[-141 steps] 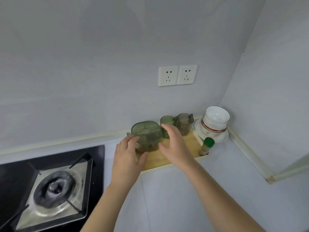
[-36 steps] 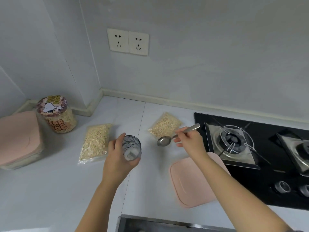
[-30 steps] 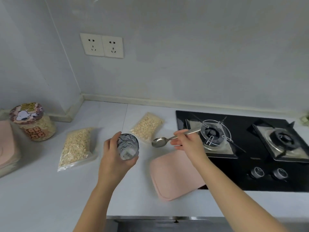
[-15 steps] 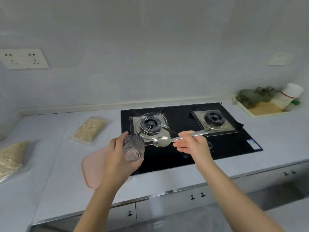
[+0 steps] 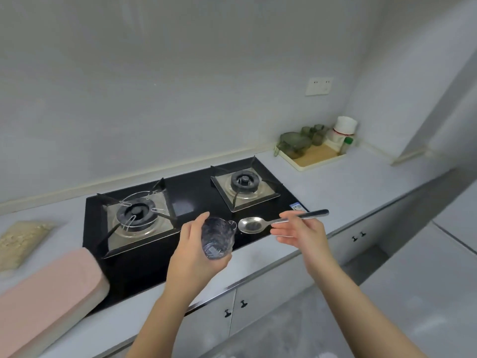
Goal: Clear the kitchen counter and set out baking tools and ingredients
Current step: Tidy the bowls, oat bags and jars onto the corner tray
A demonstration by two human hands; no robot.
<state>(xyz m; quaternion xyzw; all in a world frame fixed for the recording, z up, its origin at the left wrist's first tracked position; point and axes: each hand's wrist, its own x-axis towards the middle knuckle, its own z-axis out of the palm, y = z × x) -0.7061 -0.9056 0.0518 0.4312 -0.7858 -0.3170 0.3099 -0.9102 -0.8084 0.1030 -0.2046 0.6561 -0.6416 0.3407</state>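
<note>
Two hands holding a glass and a spoon above the front edge of a gas stove.

Nearest, the left hand (image 5: 196,251) wraps its fingers around a clear glass (image 5: 217,239), tilted with its mouth toward the stove; the right hand (image 5: 300,232) pinches the handle of a metal spoon (image 5: 273,222) between thumb and fingertips, the bowl pointing left, just beside the glass but apart from it. Both are held in the air over the black stove (image 5: 191,202) set in the white counter (image 5: 343,187). At left lie a pink board (image 5: 49,288) and, behind it, a bag of oats (image 5: 20,241). In the far right corner a wooden tray (image 5: 316,157) holds green glassware (image 5: 296,144), stacked white bowls (image 5: 344,130) and a green-capped bottle (image 5: 347,146).
</note>
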